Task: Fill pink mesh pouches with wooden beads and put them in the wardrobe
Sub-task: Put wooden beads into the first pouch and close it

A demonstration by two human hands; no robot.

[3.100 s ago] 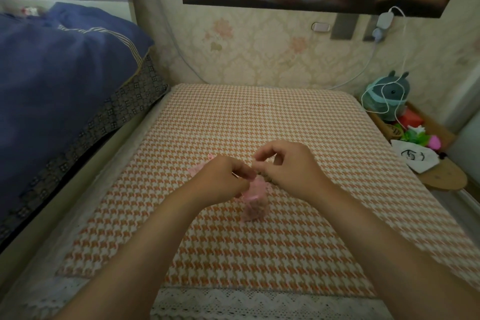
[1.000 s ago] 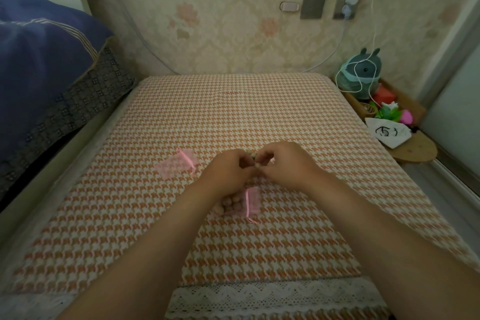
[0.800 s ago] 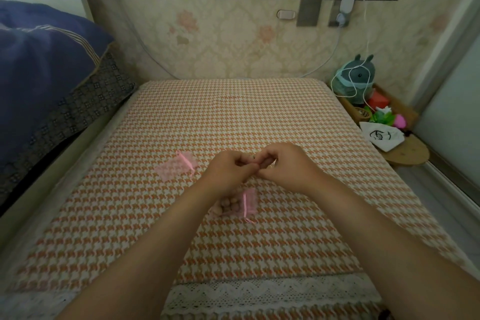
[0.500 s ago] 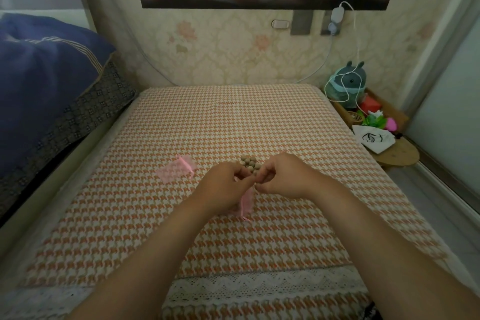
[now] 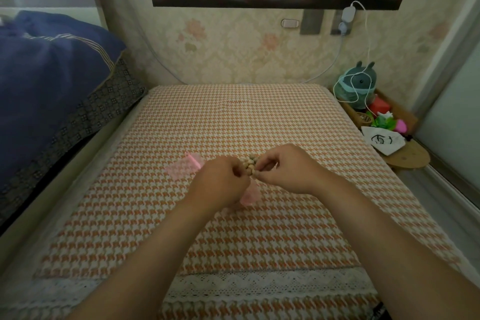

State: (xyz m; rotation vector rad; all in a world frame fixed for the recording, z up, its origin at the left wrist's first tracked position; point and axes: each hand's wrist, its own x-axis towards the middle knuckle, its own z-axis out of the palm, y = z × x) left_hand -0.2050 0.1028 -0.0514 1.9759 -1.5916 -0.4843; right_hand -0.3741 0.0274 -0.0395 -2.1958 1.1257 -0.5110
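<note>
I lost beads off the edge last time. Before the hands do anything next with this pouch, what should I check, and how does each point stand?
1. Both hands on the job: left hand and right hand meet at the pouch. Ok.
2. Pouch mouth pulled shut: hidden by fingers. Cannot tell.
3. Loose wooden beads gathered: a cluster shows between the hands, outside the pink mesh. Not ok.
4. Beads well clear of the mat's edges. Ok.
5. Spare pouch ready: flat on the mat, left of the hands. Ok.

Dim, warm indoor light; soft shadows; wide-angle bending edges; slight blur.
</note>
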